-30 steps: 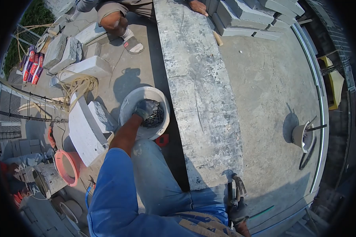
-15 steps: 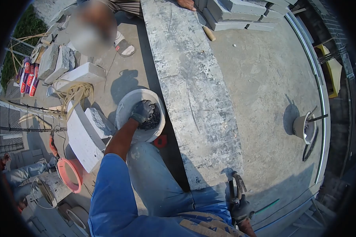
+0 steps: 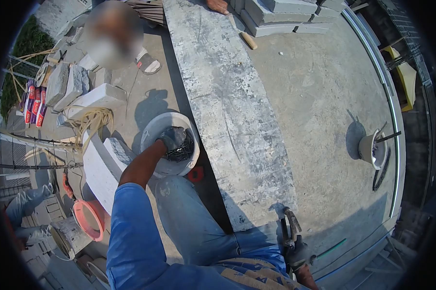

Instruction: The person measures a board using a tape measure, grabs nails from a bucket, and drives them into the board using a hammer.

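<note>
My left hand (image 3: 174, 138), in a dark grey glove, reaches down inside a white bucket (image 3: 150, 140) beside my knee. Loose dark nails (image 3: 181, 152) lie in the bucket around and under the fingers. The fingertips are smeared and partly hidden, so their grip does not show. Down at the lower right, my gloved right hand (image 3: 297, 253) is closed around a claw hammer (image 3: 292, 222). The hammer's head is up, over the near end of a long, paint-stained board (image 3: 237, 130), close to my thigh.
A red tape measure (image 3: 195, 174) sits by the bucket. White blocks (image 3: 98, 164), coiled hose (image 3: 96, 121) and an orange bucket (image 3: 89, 220) stand left. A person's hand (image 3: 218, 6) rests at the board's far end, near a wooden handle (image 3: 248, 40). Another bucket (image 3: 368, 147) stands right.
My left hand has shifted slightly within the bucket, its fingers less visible than before. The view has moved a little. My right hand still holds the hammer at the same spot.
</note>
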Motion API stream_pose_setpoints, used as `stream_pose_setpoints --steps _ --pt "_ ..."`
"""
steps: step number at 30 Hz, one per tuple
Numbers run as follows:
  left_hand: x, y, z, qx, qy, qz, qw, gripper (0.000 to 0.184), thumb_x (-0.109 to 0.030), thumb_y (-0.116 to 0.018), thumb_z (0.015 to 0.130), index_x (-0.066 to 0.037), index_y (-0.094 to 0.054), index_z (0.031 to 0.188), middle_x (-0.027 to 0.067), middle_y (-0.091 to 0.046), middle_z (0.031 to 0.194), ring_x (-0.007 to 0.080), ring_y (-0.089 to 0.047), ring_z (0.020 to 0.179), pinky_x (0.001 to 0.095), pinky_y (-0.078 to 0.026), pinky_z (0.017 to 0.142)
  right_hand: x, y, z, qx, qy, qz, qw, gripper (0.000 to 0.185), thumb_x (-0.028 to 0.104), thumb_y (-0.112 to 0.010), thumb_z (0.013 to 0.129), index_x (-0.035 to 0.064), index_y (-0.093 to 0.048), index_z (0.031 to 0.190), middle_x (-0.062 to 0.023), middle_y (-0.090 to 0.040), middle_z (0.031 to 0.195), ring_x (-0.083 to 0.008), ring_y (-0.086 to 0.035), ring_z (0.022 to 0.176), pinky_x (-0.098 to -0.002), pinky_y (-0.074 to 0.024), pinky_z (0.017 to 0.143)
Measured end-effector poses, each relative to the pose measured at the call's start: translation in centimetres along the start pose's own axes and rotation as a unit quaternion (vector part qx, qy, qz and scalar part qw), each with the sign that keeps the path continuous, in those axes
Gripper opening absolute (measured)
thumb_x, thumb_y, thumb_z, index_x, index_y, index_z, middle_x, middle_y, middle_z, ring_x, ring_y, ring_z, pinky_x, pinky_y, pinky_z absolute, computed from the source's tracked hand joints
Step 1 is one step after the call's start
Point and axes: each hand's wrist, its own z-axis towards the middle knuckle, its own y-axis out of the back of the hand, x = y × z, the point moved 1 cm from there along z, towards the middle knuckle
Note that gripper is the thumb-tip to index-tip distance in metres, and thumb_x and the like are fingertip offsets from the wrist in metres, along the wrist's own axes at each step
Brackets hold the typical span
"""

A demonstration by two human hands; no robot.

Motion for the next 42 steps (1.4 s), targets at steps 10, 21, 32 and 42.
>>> stream_pose_setpoints --steps 10,21,32,42 --pt "0.0 -1.1 -0.5 -0.047 -0.065 0.028 0.996 0.024 -0.019 -0.051 0.092 -0.01 -0.07 0.102 0.0141 -0.072 0.107 0.0335 -0.069 0.1 0.0456 -0.053 0.091 0.7 0.4 0.7 -0.005 0.023 0.008 1.0 0.022 0.023 -0.061 0.088 0.006 -0.052 0.097 -0.0229 -0.061 0.064 -0.0493 -0.063 0.061 -0.0529 -0.0488 0.05" --pt "0.2 0.2 0.2 0.005 -0.109 0.151 0.983 0.025 -0.022 -0.055 0.089 -0.005 -0.069 0.1 0.0175 -0.07 0.097 0.0342 -0.069 0.088 0.0453 -0.055 0.082 1.0 0.4 0.8 0.005 0.017 -0.002 1.0 0.023 0.022 -0.06 0.088 0.0043 -0.05 0.099 -0.024 -0.06 0.064 -0.0501 -0.062 0.062 -0.0526 -0.0485 0.05" --pt "-6.8 7.7 -8.0 -0.237 0.165 -0.801 0.524 0.008 -0.013 -0.065 0.094 -0.008 -0.058 0.095 0.0063 -0.063 0.084 0.0163 -0.06 0.067 0.0282 -0.05 0.06 0.8 2.2 1.0 0.021 0.025 0.014 0.999 0.023 0.025 -0.062 0.09 0.0035 -0.055 0.094 -0.0218 -0.063 0.066 -0.0452 -0.065 0.062 -0.0496 -0.0502 0.052" --pt "-29.7 12.8 -17.1 -0.094 0.021 -0.952 0.291 0.006 -0.003 -0.059 0.096 -0.002 -0.053 0.097 0.0043 -0.054 0.08 0.0114 -0.052 0.065 0.0229 -0.045 0.056 15.0 3.5 6.7 0.098 -0.015 0.428 0.898 0.014 0.003 -0.063 0.096 0.0015 -0.07 0.108 0.0 -0.065 0.073 -0.0032 -0.055 0.056 -0.0208 -0.0412 0.048"
